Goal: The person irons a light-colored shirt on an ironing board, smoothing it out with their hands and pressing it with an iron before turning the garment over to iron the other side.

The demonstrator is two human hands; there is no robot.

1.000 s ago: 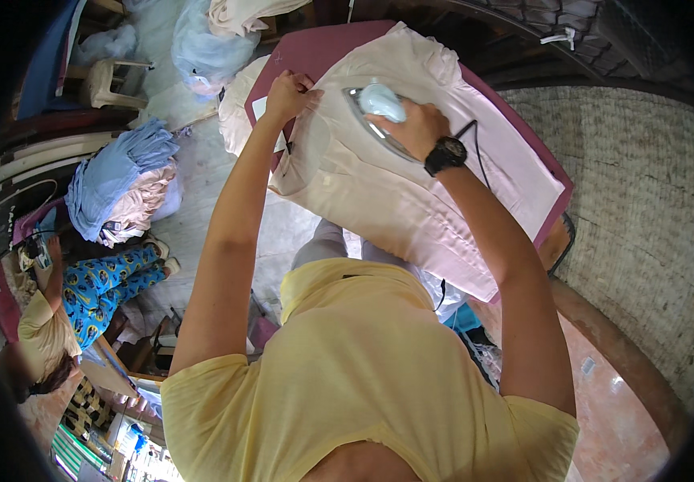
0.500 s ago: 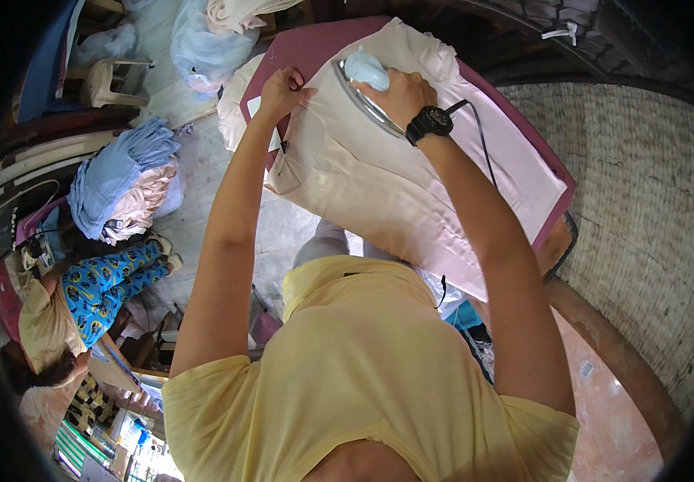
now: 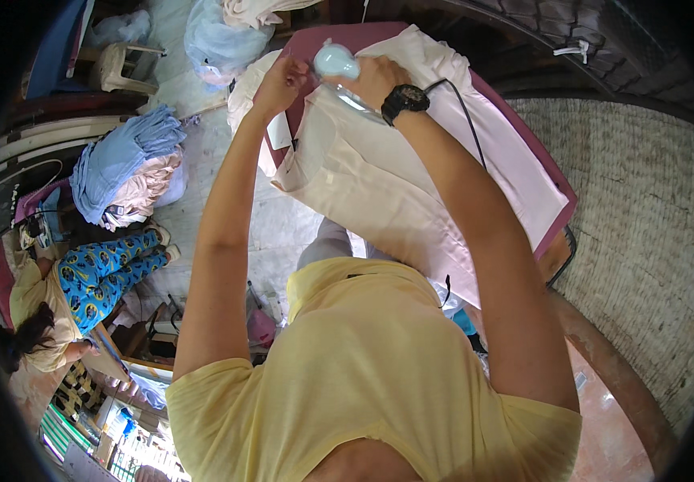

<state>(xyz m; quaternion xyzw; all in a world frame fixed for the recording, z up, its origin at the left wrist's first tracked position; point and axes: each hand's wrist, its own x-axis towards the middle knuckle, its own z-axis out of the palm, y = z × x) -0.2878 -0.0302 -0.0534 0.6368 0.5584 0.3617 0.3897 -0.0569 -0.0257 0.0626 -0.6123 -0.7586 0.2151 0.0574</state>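
The person's right hand (image 3: 367, 76) is wrapped tight around the handle of a pale blue clothes iron with a shiny metal bottom (image 3: 339, 68). The fingers are closed on it. The iron sits on a cream-coloured cloth garment (image 3: 379, 181), way up near the far top end of it. A moment ago the iron was lower down, nearer the middle of the garment. Now it has slid up and away from the person, so the arm is stretched out longer. That looks like one long push along the cloth, and the iron has almost reached the end of it.

The left hand (image 3: 282, 80) is right beside the iron, at the top edge of the garment. It seems to pinch the cloth and hold it flat, but I cannot tell for sure how tight the fingers are. This hand has stayed at the same edge while the iron came up to meet it.

The garment lies spread on a dark pink padded ironing table (image 3: 551, 181). A thin black cord (image 3: 463, 108) runs from the iron across the cloth. A black wristwatch (image 3: 405, 100) is on the right wrist.

Off to the left, a pile of blue and peach folded clothes (image 3: 126, 173) rests on the floor, and another person in blue patterned trousers (image 3: 94, 277) sits nearby.
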